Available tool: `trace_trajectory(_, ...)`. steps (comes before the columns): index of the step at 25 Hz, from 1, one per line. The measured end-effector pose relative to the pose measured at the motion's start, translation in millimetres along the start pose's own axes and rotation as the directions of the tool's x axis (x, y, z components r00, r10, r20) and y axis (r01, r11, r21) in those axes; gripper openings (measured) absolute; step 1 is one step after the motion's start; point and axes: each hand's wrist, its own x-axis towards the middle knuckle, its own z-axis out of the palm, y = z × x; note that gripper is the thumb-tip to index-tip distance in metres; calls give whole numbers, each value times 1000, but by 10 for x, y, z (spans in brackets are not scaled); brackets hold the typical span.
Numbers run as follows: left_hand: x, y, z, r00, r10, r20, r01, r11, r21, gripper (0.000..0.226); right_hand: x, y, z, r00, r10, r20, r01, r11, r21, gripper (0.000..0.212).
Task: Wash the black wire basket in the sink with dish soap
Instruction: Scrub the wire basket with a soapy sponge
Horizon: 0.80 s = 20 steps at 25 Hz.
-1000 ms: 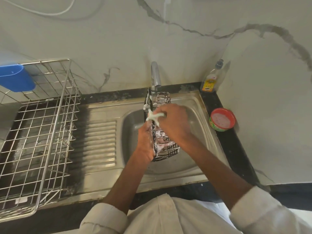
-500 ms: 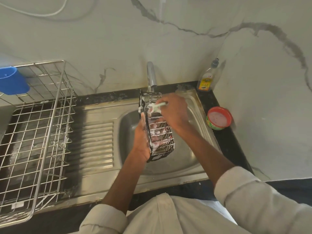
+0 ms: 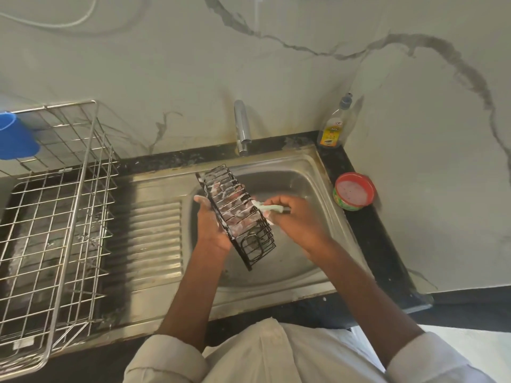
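Left hand (image 3: 211, 226) had its fingers wrapped round the soapy black wire basket (image 3: 237, 214) – right hand (image 3: 296, 219) fingers pinched a pale green brush (image 3: 269, 207) against its wires over the sink (image 3: 318, 172).

The black wire basket (image 3: 237, 214) is a long, narrow rack of thin dark wires with close-set cross bars, held up off the bottom of the steel sink (image 3: 318, 186) and tilted, its far end leaning toward the tap side and its near end lower, toward the person. White suds cling to its upper and middle wires. The left hand (image 3: 211, 225) grips it along its left long side, fingers behind the wires. The right hand (image 3: 297, 219) holds a pale green brush (image 3: 269, 208) whose tip touches the basket's right side, just above the middle of the grip.
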Motion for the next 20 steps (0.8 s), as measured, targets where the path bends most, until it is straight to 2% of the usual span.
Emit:
trace_trajectory(4, -98, 61, 115, 997, 71, 10, -72, 996, 51, 83, -26, 11, 103, 991, 129, 40, -135, 953, 272, 13)
trace_trajectory(8, -219, 95, 252, 984, -52, 172, 20, 983, 183, 117, 67, 35, 179, 988, 143, -58, -116, 933, 341, 13)
trace_trajectory(11, -294, -7, 220, 983, -61, 173, 12, 962, 272, 120, 111, 63, 209, 977, 186, -99, -135, 913, 385, 14)
trace_trajectory(15, -352, -7, 205, 983, -14, 185, -18, 985, 172, 113, 146, -21, 249, 952, 276, -129, -174, 839, 516, 14)
trace_trajectory(17, -376, 28, 236, 979, 14, 206, -32, 996, 85, 108, 181, -97, 263, 947, 310, -84, -206, 787, 582, 15)
trace_trajectory(20, -359, -21, 239, 977, 10, 213, -33, 994, 104, 112, 228, -187, 252, 934, 358, -14, -259, 702, 664, 14)
